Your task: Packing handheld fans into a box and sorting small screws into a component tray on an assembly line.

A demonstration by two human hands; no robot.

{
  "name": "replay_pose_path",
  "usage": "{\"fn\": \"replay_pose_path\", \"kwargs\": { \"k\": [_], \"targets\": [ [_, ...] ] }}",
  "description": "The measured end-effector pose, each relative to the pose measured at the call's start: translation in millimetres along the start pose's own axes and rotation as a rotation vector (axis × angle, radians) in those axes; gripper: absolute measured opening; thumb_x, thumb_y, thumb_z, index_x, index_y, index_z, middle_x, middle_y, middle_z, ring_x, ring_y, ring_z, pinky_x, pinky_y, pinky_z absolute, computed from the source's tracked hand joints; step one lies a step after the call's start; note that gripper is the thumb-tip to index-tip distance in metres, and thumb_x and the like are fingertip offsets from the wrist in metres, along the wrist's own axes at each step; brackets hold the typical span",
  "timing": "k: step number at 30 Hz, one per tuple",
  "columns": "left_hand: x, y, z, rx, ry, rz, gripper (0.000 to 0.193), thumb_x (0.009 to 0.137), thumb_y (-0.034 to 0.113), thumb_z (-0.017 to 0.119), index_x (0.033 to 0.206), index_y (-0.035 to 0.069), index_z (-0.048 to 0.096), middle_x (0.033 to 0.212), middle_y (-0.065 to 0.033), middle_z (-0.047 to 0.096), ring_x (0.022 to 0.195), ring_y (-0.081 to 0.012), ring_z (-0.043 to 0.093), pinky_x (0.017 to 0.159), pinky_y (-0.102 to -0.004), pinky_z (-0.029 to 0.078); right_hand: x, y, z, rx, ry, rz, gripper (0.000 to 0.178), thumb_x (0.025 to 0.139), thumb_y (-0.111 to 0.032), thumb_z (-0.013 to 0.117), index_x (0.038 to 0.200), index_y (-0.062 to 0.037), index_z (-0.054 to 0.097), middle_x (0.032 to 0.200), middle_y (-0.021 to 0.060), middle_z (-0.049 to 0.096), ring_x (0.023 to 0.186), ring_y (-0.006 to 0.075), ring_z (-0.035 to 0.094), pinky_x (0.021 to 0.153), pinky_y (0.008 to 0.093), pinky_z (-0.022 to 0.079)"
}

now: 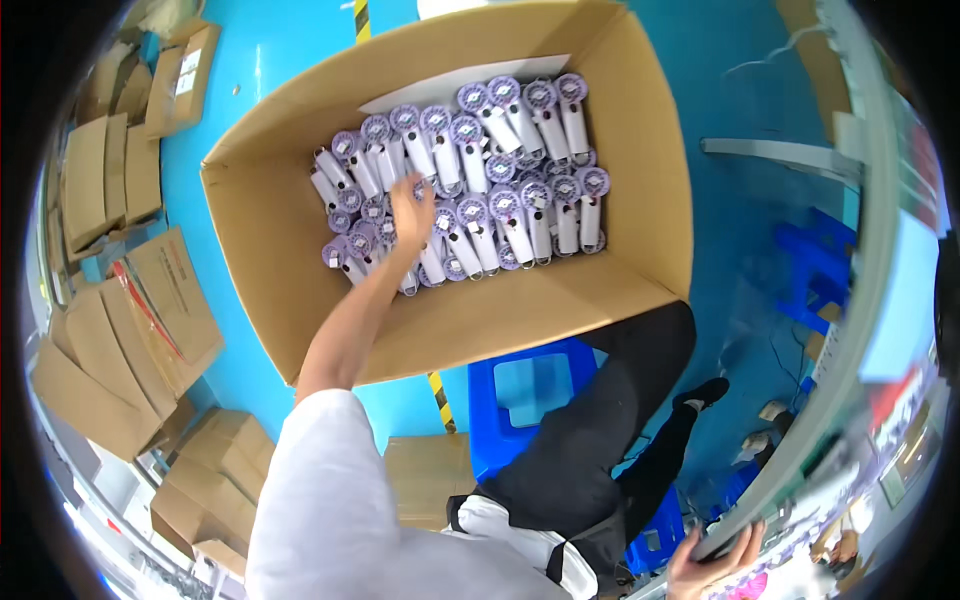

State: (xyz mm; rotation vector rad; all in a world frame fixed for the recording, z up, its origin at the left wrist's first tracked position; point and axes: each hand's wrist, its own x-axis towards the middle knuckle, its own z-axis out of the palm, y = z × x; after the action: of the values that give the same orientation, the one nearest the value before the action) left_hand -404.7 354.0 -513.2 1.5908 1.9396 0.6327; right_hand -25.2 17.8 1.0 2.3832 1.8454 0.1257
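Note:
A big open cardboard box holds rows of small handheld fans with purple round heads and white handles. My left hand reaches down among them near the middle, its fingers closed around the head of one fan; the rest of that fan is partly covered. At the lower right, beside the edge of a workbench, my right hand has its fingers bent around a dark object whose kind I cannot make out.
Below the box stands a blue plastic stool. Opened cardboard boxes pile up on the left. A long workbench runs along the right, with more blue stools by it. Another person's hand shows at the far lower right.

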Motion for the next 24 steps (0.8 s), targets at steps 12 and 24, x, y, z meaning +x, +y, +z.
{"fn": "replay_pose_path", "kwargs": {
  "k": [12,24],
  "targets": [
    [-228,463,-199,-0.781,-0.44,1.021,0.023,0.089,0.007,0.072,0.109,0.002,0.061,0.104,-0.0146,0.064,0.095,-0.0257,0.062,0.084,-0.0353,0.049,30,-2,3,0.362,0.112,-0.064,0.067,0.078,-0.01,0.073,0.14,-0.004,0.051,0.142,0.0152,0.049,0.132,0.0323,0.048,0.116,0.0519,0.034],
    [-286,587,-130,0.028,-0.422,1.262,0.044,0.085,0.009,0.071,0.123,0.005,0.05,0.11,-0.0169,0.055,0.103,-0.038,0.057,0.084,-0.0457,0.049,15,2,17,0.565,0.28,-0.165,0.055,0.08,-0.017,0.067,0.131,0.0017,0.055,0.137,0.0205,0.053,0.132,0.0341,0.047,0.118,0.0518,0.031]
  ]
}}
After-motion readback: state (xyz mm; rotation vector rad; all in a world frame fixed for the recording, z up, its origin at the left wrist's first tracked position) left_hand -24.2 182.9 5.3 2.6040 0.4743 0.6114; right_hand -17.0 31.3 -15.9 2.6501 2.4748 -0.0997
